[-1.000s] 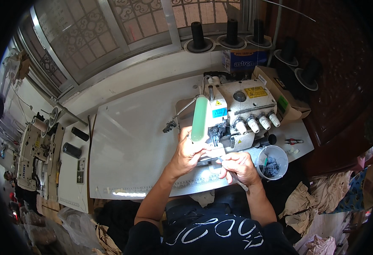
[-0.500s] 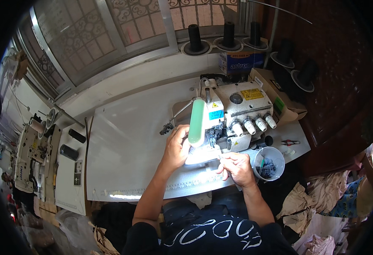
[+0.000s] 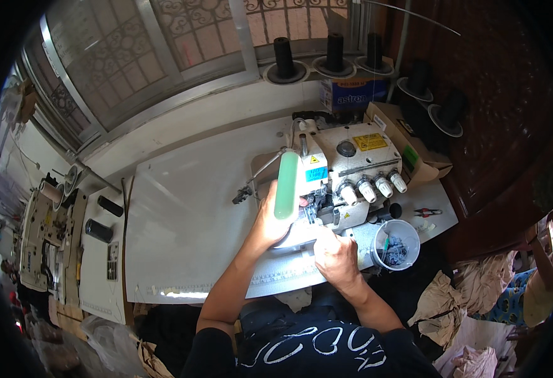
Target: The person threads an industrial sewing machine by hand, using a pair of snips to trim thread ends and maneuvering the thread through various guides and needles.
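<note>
A white overlock sewing machine [image 3: 333, 154] stands on the table, with a long green lamp [image 3: 287, 186] reaching over its needle area. My left hand [image 3: 267, 225] is at the left of the needle area. The lamp hides most of its fingers; one fingertip shows by the presser foot. In front of the machine, my right hand [image 3: 336, 257] is closed, back of the hand up, its thumb side close to the brightly lit machine bed [image 3: 297, 234]. What its fingers hold, if anything, is hidden and washed out by the glare.
A white bucket [image 3: 414, 252] with grey-blue scraps stands right of my right hand. Red-handled thread snips [image 3: 426, 212] lie behind it. Black thread cones [image 3: 335, 53] stand at the back. A second sewing machine [image 3: 37, 233] is at left, a cardboard box [image 3: 421, 160] at right.
My right hand has turned over into a closed fist and shifted slightly left and nearer the machine bed. My left hand has slid further behind the lamp, toward the needle area.
</note>
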Demonstrator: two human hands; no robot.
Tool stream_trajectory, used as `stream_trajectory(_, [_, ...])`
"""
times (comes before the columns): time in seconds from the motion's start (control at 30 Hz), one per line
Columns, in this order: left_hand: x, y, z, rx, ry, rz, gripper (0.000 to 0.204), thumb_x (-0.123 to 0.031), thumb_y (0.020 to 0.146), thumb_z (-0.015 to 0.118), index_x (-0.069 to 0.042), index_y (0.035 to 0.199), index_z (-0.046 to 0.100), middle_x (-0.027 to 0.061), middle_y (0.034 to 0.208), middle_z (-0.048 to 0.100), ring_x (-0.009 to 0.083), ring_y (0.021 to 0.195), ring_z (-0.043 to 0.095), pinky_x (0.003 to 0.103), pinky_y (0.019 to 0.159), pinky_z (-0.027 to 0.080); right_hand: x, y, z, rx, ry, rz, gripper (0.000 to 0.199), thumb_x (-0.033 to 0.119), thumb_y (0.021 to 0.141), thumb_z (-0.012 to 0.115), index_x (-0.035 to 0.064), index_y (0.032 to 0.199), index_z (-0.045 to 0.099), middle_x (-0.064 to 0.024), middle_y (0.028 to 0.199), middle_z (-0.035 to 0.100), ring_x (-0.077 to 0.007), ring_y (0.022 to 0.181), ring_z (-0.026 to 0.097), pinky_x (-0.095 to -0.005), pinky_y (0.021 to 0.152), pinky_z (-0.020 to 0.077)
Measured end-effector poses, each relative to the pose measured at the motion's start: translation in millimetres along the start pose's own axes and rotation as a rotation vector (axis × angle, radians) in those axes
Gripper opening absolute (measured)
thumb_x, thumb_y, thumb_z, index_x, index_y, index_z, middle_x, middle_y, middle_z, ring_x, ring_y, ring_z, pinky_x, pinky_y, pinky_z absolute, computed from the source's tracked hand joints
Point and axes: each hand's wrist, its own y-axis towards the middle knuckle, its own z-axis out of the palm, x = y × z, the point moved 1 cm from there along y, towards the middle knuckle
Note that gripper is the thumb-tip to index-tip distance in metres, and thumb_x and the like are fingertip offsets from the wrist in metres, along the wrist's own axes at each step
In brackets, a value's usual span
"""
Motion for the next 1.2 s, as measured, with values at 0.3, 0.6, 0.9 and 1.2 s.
stream_trajectory(0.3, [-0.7,-0.1,1.7,0.036,0.059,0.067,0.034,-0.005,0.082,0.052,0.0,0.112,0.038,0.0136,0.083,0.066,0.0284,0.081,0.066,0.035,0.073,0.051,6.8,5.6,-2.6,0.013,-0.057,-0.006,0.016,0.003,0.07,0.059,0.0051,0.086,0.06,-0.0137,0.062,0.059,-0.0295,0.054,0.061,-0.0354,0.05,0.0483])
stream_trajectory(0.6, [1.5,-0.9,3.0,0.035,0.151,0.06,0.022,-0.005,0.081,0.052,0.0,0.102,0.055,0.0148,0.095,0.058,0.0312,0.081,0.064,0.039,0.073,0.051,6.0,6.3,-0.5,0.012,-0.066,0.014,0.011,0.003,0.071,0.059,0.0047,0.082,0.058,-0.0139,0.06,0.058,-0.0304,0.053,0.061,-0.0356,0.049,0.0485])
stream_trajectory(0.9, [-4.4,-0.2,2.1,0.04,0.184,0.092,0.015,-0.002,0.076,0.056,-0.001,0.09,0.061,0.0155,0.098,0.052,0.0325,0.08,0.063,0.039,0.071,0.051,5.7,5.9,-0.1,0.006,-0.069,0.006,0.01,0.002,0.071,0.058,0.0042,0.08,0.057,-0.0137,0.06,0.058,-0.0304,0.052,0.06,-0.036,0.048,0.0481])
stream_trajectory(1.2, [4.2,-0.8,1.4,0.041,0.162,0.143,0.018,-0.002,0.073,0.059,-0.001,0.091,0.061,0.0154,0.097,0.053,0.0315,0.078,0.063,0.038,0.069,0.051,12.8,11.0,-4.4,0.028,-0.081,-0.02,0.01,0.001,0.07,0.057,0.0038,0.08,0.057,-0.0133,0.064,0.058,-0.0297,0.054,0.061,-0.0357,0.049,0.0486])
